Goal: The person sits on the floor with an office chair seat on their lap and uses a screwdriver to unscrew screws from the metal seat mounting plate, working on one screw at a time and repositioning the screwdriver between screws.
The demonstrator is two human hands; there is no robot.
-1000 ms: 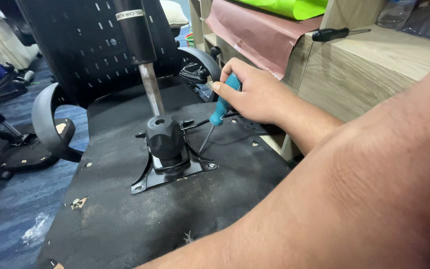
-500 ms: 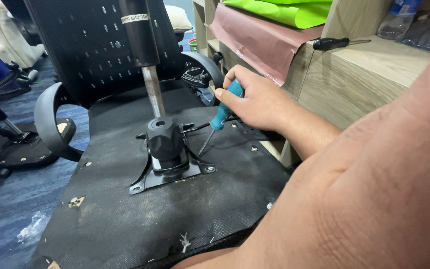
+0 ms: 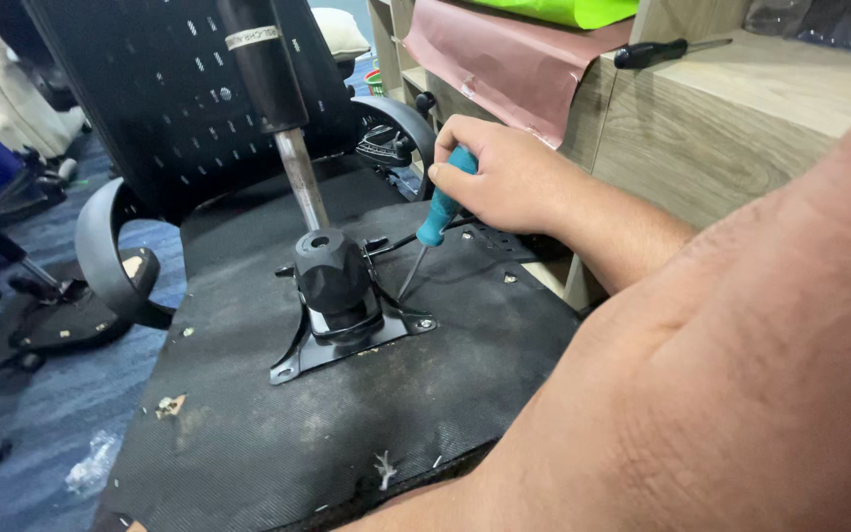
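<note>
Here my right hand (image 3: 509, 177) is closed round the teal screwdriver (image 3: 439, 209), tip at the metal plate (image 3: 347, 340) on the upturned chair seat (image 3: 347, 414); my left hand's grip is hidden.

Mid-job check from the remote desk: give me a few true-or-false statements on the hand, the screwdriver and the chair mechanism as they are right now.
1. The hand grips a teal-handled screwdriver. True.
2. The screwdriver's tip points down beside the metal mounting plate on the upturned chair's underside. True.
3. The gas cylinder has been removed and lies on the floor. False: it stands in the black mechanism.
4. The black-handled screwdriver lies on the wooden surface, untouched. True.
5. A second hand holds the mounting plate steady. False: only a forearm fills the foreground, and no hand touches the plate.
</note>
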